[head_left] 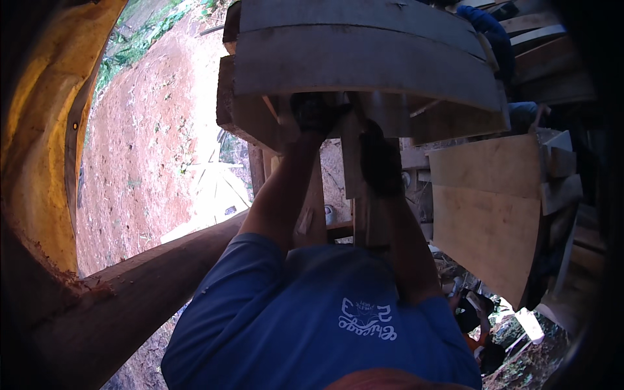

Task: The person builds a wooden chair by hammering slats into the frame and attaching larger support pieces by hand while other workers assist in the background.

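Both my hands wear black gloves and reach up to a large, pale wooden board structure (364,62) with a curved lower edge. My left hand (315,116) is in the shadow beneath that edge, and its fingers are too dark to make out. Lower and to the right, my right hand (380,162) is closed around a thin brown wooden stick (357,107), whose upper end goes up under the boards. Between my forearms stands an upright wooden post (351,162), close beside my right hand.
A thick wooden beam (162,273) slants across the lower left. Yellow sheeting (45,130) hangs at the far left, with reddish soil (143,149) beyond. Another panel of boards (487,208) stands at the right. A blue-sleeved person (484,26) is at upper right, another person (478,318) at lower right.
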The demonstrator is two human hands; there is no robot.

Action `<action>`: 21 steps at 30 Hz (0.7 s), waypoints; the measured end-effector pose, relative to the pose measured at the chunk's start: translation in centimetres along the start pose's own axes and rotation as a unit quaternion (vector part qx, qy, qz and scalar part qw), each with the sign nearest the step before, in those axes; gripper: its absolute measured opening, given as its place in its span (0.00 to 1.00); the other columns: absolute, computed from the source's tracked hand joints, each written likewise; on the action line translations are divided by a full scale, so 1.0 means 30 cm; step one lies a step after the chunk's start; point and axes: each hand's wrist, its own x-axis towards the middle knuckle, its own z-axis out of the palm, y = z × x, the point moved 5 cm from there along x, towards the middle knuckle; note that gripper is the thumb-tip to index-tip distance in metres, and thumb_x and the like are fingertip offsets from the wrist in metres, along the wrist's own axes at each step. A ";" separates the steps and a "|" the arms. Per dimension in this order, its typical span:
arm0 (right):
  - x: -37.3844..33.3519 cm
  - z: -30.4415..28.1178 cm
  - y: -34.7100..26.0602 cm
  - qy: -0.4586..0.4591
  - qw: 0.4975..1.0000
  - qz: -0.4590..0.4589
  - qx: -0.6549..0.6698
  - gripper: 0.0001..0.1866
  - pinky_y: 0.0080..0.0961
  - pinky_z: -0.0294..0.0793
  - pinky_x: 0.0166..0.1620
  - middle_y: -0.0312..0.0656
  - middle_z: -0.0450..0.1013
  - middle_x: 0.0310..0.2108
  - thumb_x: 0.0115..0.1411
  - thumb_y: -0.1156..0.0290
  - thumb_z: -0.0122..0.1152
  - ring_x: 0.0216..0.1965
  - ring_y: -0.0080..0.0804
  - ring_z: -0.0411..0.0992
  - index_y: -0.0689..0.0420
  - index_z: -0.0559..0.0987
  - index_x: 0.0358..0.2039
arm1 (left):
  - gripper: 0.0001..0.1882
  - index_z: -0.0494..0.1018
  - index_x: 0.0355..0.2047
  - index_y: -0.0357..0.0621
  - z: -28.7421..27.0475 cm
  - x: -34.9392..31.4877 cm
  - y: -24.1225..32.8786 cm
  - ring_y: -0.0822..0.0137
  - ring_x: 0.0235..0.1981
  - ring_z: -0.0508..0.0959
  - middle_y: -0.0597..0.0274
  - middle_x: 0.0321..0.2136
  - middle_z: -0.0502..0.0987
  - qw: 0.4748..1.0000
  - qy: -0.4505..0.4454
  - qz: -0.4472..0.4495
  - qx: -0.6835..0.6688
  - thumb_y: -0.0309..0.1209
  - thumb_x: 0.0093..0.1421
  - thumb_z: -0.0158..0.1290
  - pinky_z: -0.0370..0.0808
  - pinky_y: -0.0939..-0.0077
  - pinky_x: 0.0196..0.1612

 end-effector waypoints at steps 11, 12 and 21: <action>-0.014 -0.125 -0.047 0.167 0.967 -0.024 0.189 0.20 0.43 0.80 0.31 0.46 0.81 0.31 0.74 0.61 0.52 0.30 0.48 0.81 0.47 0.73 0.64 | 0.60 0.64 0.68 0.42 -0.002 -0.015 0.016 0.51 0.68 0.64 0.48 0.64 0.69 1.000 -0.002 -0.005 0.000 0.74 0.45 0.62 0.52 0.54 0.71; -0.024 -0.082 -0.026 0.122 0.981 0.001 0.153 0.20 0.43 0.80 0.30 0.46 0.81 0.30 0.74 0.61 0.52 0.30 0.47 0.81 0.47 0.73 0.64 | 0.60 0.64 0.68 0.43 0.005 -0.025 0.003 0.51 0.68 0.64 0.48 0.64 0.69 1.000 0.008 -0.006 -0.014 0.74 0.45 0.62 0.53 0.54 0.71; -0.008 -0.055 0.016 0.156 0.983 -0.093 -0.005 0.14 0.34 0.77 0.24 0.42 0.77 0.23 0.74 0.60 0.52 0.23 0.39 0.79 0.45 0.76 0.56 | 0.57 0.65 0.66 0.39 -0.014 -0.015 0.009 0.47 0.64 0.70 0.43 0.61 0.71 0.997 0.075 0.026 -0.006 0.70 0.49 0.63 0.63 0.52 0.69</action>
